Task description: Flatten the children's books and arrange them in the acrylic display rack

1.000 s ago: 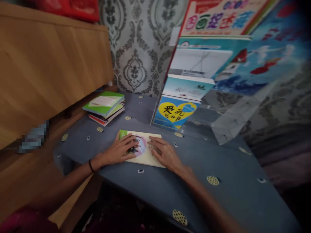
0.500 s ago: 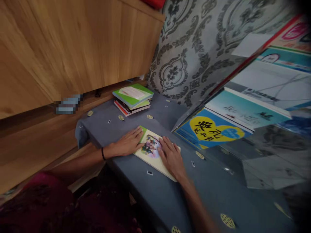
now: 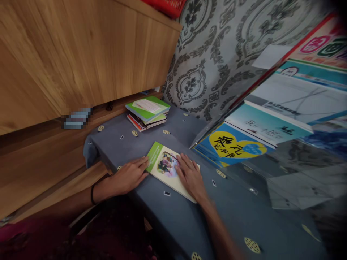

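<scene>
A closed book (image 3: 165, 164) with a cream and green cover and a coloured picture lies flat on the cloth-covered table (image 3: 187, 227). My right hand (image 3: 189, 177) rests flat across the book's right part, fingers stretched out and covering some of the cover. At the green left edge is my left hand (image 3: 128, 176), a dark band on its wrist; its extended fingertips touch that edge and do not wrap round the book.
Behind the book stands a small stack of books (image 3: 148, 112), green cover on top. On the right a clear rack (image 3: 208, 131) holds several books, one of them blue and yellow (image 3: 230, 144). A wooden cabinet (image 3: 108, 54) borders the left; patterned wallpaper (image 3: 189, 83) covers the wall.
My left hand has slid left off the cover to the book's edge, uncovering the green strip. My right hand stays on the book. The view has shifted slightly.
</scene>
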Available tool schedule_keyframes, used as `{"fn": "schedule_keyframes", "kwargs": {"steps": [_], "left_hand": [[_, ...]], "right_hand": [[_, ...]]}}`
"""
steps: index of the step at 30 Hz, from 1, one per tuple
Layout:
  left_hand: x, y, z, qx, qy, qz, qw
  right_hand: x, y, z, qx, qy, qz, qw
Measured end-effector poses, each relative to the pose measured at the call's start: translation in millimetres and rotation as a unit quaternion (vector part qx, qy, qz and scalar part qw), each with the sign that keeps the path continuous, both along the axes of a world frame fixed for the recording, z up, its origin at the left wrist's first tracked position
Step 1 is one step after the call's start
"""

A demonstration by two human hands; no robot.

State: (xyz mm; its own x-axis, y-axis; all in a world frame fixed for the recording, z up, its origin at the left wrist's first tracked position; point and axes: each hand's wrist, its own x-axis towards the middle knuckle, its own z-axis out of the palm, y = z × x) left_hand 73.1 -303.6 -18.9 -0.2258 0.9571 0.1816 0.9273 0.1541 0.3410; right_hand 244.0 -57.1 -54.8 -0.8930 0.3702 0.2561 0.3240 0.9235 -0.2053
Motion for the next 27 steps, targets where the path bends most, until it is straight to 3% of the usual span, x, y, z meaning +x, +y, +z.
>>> {"fn": "schedule_keyframes", "kwargs": {"steps": [11,22,27], "left_hand": [[0.3,4.2,-0.6,0.006,0.078,0.018,0.997],[4.5,5.7,-6.2,0.012,0.135,0.041,0.99],[11.7,7.3,2.1,-0.044,0.161,0.062,0.984]], "right_hand": [[21.7,-3.7,-23.6,-0.053,0.061,-0.129,0.988],[60.5,-97.7,-12.5,-0.012,0.036,-0.15,0.988],[74.2,-127.2,-8.4,-0.026,0.052,-0.155,0.986]]}}
